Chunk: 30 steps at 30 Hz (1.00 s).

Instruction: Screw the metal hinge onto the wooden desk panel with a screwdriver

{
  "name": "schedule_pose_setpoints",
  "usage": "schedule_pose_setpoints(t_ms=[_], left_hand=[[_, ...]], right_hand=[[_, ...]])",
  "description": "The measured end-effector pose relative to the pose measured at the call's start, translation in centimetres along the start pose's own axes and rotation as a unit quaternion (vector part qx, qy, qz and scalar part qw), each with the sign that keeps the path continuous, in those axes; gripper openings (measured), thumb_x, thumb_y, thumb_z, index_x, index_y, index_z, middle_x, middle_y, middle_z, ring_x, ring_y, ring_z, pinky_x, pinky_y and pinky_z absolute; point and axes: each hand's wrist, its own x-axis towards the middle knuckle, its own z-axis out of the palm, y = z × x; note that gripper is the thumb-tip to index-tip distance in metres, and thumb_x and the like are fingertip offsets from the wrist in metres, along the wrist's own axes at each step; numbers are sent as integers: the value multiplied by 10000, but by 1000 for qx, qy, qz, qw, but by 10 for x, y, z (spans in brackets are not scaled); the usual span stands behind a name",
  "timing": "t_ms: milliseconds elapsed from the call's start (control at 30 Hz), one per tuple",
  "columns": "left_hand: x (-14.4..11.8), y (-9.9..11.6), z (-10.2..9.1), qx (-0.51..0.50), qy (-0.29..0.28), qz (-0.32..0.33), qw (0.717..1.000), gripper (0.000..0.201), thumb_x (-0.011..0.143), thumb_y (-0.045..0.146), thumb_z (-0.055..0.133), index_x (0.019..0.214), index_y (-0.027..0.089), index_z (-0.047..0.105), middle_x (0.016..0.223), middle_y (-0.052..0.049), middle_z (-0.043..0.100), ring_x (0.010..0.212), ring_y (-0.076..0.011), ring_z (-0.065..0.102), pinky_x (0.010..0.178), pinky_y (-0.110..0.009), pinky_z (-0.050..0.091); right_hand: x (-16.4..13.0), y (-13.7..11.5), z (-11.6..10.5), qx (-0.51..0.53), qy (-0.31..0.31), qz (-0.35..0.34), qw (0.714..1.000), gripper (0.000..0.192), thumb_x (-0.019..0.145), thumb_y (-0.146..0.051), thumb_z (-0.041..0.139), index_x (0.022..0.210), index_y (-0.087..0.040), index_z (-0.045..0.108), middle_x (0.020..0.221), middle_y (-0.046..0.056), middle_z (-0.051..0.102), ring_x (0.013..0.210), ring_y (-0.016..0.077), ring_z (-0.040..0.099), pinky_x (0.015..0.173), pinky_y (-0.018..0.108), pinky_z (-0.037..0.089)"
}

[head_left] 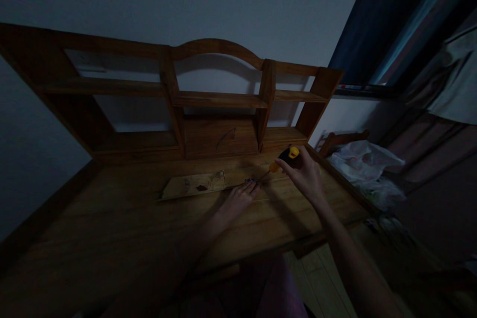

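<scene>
A yellow-and-black screwdriver (275,166) slants down from the pinched thumb and fingers of my right hand (308,176), its shaft pointing at the fingertips of my left hand (241,198). Those left fingers lie close together just beside a small dark piece (249,180), too dim to make out; whether they grip it, or the screwdriver's tip touches it, I cannot tell. Stretching left from them, a wooden board (194,185) with a dark mark (201,188) lies flat on the desk (130,223). Beyond my fingers, a wooden shelf unit (219,101) with an arched top stands before a pale wall (149,0). Well to the right of my right fingers, plastic bags (365,156) sit by a wooden chair back (345,137).
</scene>
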Motion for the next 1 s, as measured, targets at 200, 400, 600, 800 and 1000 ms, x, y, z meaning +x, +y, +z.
schedule_pose_setpoints(t_ms=[200, 400, 600, 800, 1000], left_hand=[[-1, 1, -3, -6, 9, 2, 1000, 552, 885, 5, 418, 1420, 143, 408, 1431, -142, 485, 1337, -215, 451, 1063, -362, 452], [0, 1, -4, -8, 2, 3, 1000, 552, 879, 7, 420, 1416, 133, 412, 1433, -142, 483, 1333, -214, 457, 1062, -359, 454], [0, 1, -6, 3, -13, -3, 1000, 577, 877, -6, 394, 1434, 144, 388, 1458, -127, 456, 1343, -213, 444, 1047, -357, 467], [1, 4, -14, 10, -10, -3, 1000, 555, 876, -10, 386, 1406, 146, 432, 1431, -127, 489, 1312, -215, 483, 1020, -357, 492], [2, 6, -18, 15, -20, -11, 1000, 554, 869, -27, 396, 1396, 134, 446, 1422, -109, 504, 1283, -226, 513, 980, -345, 517]], right_hand=[[0, 0, 1, 6, -3, 1, 1000, 442, 758, -565, 697, 999, -223, 558, 795, 21, 662, 688, 206, 642, 585, 271, 444], [7, -8, 5, -41, 1, -32, 999, 459, 771, -609, 661, 1000, -224, 561, 771, 24, 656, 653, 204, 631, 562, 265, 414], [30, -8, 21, -45, -20, -56, 997, 469, 773, -648, 626, 962, -227, 545, 724, 24, 646, 626, 211, 624, 531, 259, 374], [45, 0, 33, -35, -24, -57, 997, 471, 781, -668, 599, 927, -227, 521, 701, 16, 631, 622, 205, 619, 529, 257, 366], [49, -2, 41, -59, -24, -78, 995, 460, 818, -659, 563, 947, -225, 483, 688, 18, 592, 597, 206, 581, 535, 267, 344]])
